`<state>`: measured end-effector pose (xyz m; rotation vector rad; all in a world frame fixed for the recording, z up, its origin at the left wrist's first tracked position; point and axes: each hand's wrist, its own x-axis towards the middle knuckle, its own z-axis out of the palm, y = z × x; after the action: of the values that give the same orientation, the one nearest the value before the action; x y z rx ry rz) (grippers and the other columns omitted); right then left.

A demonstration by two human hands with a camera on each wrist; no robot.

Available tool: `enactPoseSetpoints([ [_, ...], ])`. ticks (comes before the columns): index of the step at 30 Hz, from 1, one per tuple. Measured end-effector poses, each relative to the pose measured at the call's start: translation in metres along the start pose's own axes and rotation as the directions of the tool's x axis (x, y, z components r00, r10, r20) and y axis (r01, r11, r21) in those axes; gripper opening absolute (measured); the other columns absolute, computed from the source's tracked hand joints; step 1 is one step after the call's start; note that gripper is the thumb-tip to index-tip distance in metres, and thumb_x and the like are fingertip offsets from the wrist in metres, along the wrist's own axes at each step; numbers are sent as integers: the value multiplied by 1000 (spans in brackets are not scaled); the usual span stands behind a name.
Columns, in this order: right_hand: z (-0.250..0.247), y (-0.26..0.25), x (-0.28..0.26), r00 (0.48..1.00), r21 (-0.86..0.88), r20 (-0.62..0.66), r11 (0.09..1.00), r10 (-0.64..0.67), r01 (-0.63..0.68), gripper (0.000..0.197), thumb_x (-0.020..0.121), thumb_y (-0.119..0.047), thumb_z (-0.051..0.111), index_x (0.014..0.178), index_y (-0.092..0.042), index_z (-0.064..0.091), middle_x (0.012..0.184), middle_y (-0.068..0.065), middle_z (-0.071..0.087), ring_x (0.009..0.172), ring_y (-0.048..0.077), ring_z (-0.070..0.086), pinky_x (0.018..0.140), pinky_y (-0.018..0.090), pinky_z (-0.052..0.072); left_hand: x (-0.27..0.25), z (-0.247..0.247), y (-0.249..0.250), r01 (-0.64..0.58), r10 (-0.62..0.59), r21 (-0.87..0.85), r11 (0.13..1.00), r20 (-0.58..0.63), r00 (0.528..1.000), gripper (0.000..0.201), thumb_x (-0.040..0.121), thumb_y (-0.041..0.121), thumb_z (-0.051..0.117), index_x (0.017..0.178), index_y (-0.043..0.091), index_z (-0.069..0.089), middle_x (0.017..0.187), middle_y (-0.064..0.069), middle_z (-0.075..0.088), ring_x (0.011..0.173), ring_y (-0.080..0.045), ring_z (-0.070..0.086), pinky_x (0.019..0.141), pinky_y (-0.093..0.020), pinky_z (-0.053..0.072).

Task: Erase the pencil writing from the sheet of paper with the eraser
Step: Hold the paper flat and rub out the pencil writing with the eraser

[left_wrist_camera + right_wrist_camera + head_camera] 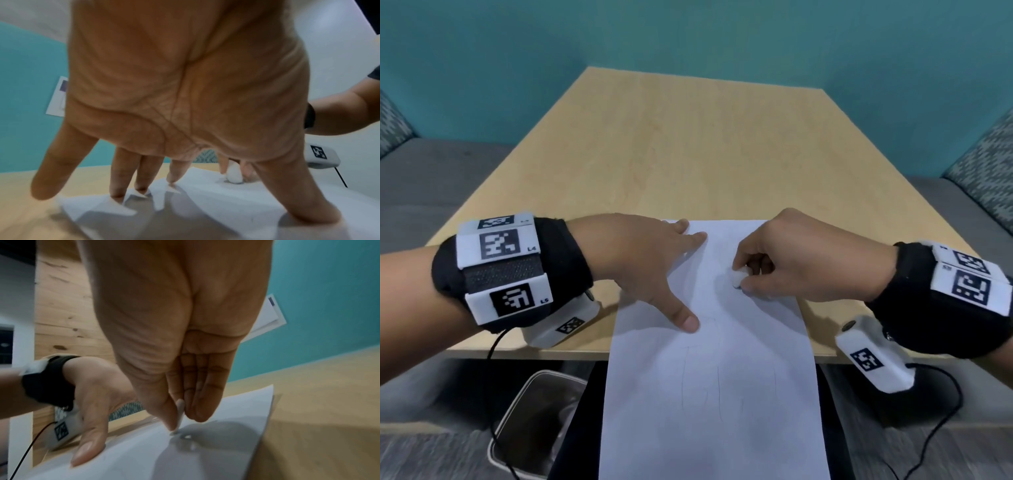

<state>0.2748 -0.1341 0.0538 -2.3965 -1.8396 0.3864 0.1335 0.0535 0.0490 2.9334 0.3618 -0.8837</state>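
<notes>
A white sheet of paper lies on the wooden table and hangs over its near edge; faint pencil lines show on its lower half. My left hand lies spread flat on the sheet's upper left part, fingertips and thumb pressing it down. My right hand pinches a small white eraser between thumb and fingers, its tip touching the paper near the top. The eraser shows past the left palm, and as a thin white edge in the right wrist view.
A waste bin with a clear liner stands under the table's near left edge. Grey bench seats flank the table, with a teal wall behind. Black cables hang from both wrist cameras.
</notes>
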Motion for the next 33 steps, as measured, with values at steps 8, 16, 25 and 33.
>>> enactPoseSetpoints([
  [8, 10, -13, 7, 999, -21, -42, 1000, 22, -23, 14, 88, -33, 72, 100, -26, 76, 76, -13, 71, 75, 5, 65, 71, 31, 58, 2, 2, 0, 6, -5, 34, 999, -14, 1000, 144, 56, 102, 62, 165, 46, -13, 175, 16, -15, 154, -19, 36, 113, -44, 45],
  [16, 11, -15, 8, 999, -42, -46, 999, 20, -22, 5, 84, -28, 72, 86, -24, 72, 73, -9, 71, 71, 8, 65, 67, 37, 59, 2, 2, 1, 30, -29, 72, 997, -12, 999, 146, 55, 104, 58, 165, 43, -15, 175, 17, -15, 154, -18, 36, 118, -47, 39],
  [25, -4, 1, 36, 999, 20, -43, 999, 30, -29, 8, 82, -26, 76, 89, -23, 75, 67, -11, 73, 68, 5, 68, 69, 35, 60, 0, 2, 1, 7, -6, 78, 997, -11, 1000, 143, 61, 103, 57, 166, 39, -16, 176, 13, -15, 157, -17, 30, 118, -46, 39],
  [33, -11, 6, 45, 995, 46, 101, 999, -18, 14, 9, 83, -32, 81, 90, -26, 77, 71, -12, 75, 70, 6, 70, 65, 26, 57, 5, 1, 3, 19, -22, 102, 995, 22, 1000, 146, 58, 105, 55, 166, 39, -17, 178, 10, -2, 156, -14, 32, 121, -49, 34],
])
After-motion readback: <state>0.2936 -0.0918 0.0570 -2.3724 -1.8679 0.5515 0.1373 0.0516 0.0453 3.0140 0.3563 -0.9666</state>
